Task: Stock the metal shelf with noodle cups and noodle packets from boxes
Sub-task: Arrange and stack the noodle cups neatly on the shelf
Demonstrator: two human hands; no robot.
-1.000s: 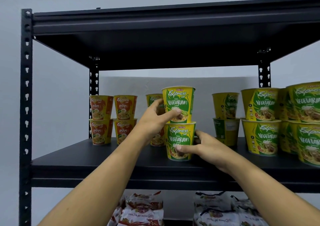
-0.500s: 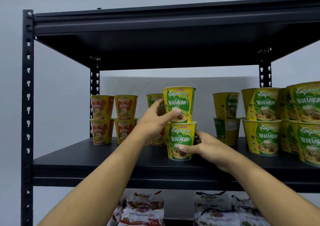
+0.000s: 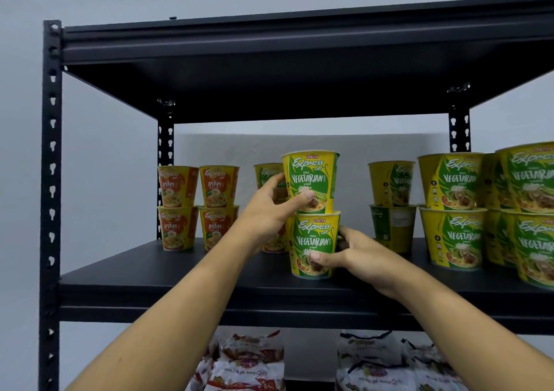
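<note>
Noodle cups (image 3: pixel 313 219) in yellow-green Vegetarian print stand stacked, left hand (image 3: pixel 266 213) clamping the upper, right hand (image 3: pixel 359 255) the lower.

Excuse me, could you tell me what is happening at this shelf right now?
A person is stocking a black metal shelf with noodle cups. The left hand grips the upper Vegetarian cup, which is stacked on the lower Vegetarian cup, gripped by the right hand. The lower cup appears to rest on the middle board, near its front edge. Orange Ayam cups stand two high on the left, other Vegetarian cups on the right, and noodle packets lie on the level below.
</note>
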